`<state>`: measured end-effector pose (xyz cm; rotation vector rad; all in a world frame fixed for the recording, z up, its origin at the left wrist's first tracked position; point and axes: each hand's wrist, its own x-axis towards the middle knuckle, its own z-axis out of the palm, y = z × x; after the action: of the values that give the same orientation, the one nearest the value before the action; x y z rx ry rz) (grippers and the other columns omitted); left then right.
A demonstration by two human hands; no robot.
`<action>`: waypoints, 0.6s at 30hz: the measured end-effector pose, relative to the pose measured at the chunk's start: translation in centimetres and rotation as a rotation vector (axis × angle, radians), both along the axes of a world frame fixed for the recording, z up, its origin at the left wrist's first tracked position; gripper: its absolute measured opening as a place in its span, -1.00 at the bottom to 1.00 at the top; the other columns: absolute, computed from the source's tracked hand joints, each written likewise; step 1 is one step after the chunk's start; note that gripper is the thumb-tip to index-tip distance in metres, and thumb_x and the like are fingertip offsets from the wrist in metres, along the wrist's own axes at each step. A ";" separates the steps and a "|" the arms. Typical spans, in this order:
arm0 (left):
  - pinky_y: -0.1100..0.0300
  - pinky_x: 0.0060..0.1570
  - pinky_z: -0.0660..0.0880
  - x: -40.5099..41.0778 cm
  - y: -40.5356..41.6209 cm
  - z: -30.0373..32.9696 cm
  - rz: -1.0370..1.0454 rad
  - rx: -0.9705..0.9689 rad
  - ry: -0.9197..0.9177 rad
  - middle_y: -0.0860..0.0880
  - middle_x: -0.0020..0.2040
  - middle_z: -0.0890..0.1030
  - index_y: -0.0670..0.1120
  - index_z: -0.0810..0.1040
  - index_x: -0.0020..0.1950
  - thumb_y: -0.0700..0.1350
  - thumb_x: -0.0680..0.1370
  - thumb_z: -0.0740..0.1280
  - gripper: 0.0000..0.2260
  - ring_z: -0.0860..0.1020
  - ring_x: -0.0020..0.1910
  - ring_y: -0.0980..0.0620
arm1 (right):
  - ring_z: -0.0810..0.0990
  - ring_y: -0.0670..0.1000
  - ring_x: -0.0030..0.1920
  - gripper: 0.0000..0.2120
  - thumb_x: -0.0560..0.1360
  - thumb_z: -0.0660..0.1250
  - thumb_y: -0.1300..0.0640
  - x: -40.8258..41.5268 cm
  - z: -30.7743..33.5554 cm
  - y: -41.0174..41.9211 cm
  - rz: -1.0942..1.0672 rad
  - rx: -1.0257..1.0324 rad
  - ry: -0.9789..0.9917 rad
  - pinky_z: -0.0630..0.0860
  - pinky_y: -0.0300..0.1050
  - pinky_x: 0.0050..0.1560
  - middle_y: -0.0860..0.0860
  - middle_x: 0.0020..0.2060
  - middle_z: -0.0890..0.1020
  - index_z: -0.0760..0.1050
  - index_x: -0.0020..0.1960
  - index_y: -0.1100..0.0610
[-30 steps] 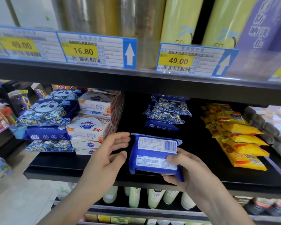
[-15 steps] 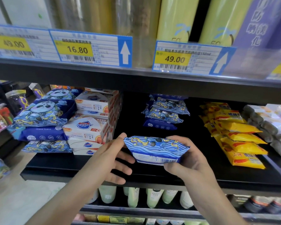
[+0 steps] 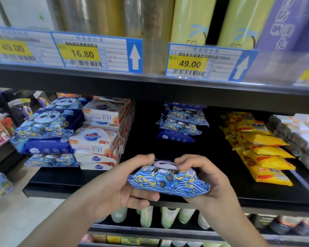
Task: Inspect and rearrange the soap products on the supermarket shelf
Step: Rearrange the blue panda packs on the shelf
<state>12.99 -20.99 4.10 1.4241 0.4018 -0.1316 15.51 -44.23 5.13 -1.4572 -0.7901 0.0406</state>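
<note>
I've flipped the panda soap pack (image 3: 168,180) face-up; left hand (image 3: 118,189) and right hand (image 3: 209,177) both grip it, ready for restacking before the shelf stack (image 3: 181,125).

You have two hands (image 3: 114,189), one blue pack (image 3: 168,180) held, three stacked at nine o'clock (image 3: 46,132), three price tags (image 3: 96,52) at twelve, two yellow tubes (image 3: 191,20).

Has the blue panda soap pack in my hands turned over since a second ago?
Yes. The blue panda soap pack has flipped from its label side to its panda front, staying over the black shelf edge, gripped by the left hand and right hand.
</note>
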 end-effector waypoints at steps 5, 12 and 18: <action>0.31 -0.62 0.45 -2.6 -1.0 0.8 -0.160 0.038 0.050 -0.14 -0.54 0.60 -0.33 0.52 -0.23 -0.21 0.64 0.30 -0.71 0.58 -0.61 0.06 | 0.49 0.11 0.40 -0.49 0.33 0.48 0.32 0.2 -0.3 -0.6 -0.091 -0.128 -0.096 0.52 0.11 0.25 -0.05 0.33 0.52 0.60 0.17 -0.13; 0.08 -0.12 0.67 -3.9 -2.8 3.6 -0.020 0.002 -0.002 -0.10 0.01 0.75 0.00 0.67 0.14 -0.08 0.54 0.43 -0.81 0.73 -0.08 0.00 | 0.46 -0.01 0.44 -0.19 0.37 0.18 0.69 1.3 -1.3 -2.4 -0.245 -0.136 0.006 0.41 0.20 0.44 -0.10 0.35 0.54 0.60 0.21 -0.15; -0.14 0.18 0.61 -3.6 -2.5 2.7 -0.018 0.026 -0.048 -0.12 0.09 0.74 -0.03 0.64 0.23 -0.10 0.47 0.52 -0.67 0.71 0.07 -0.16 | 0.49 -0.06 0.40 -0.65 0.54 0.43 0.31 1.0 0.6 -2.8 -0.282 -0.220 -0.115 0.41 -0.06 0.37 -0.13 0.27 0.60 0.64 0.12 -0.13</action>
<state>9.37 -23.54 6.83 1.4544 0.3529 -0.1069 16.53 -46.98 5.69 -1.7812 -0.6821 -0.1773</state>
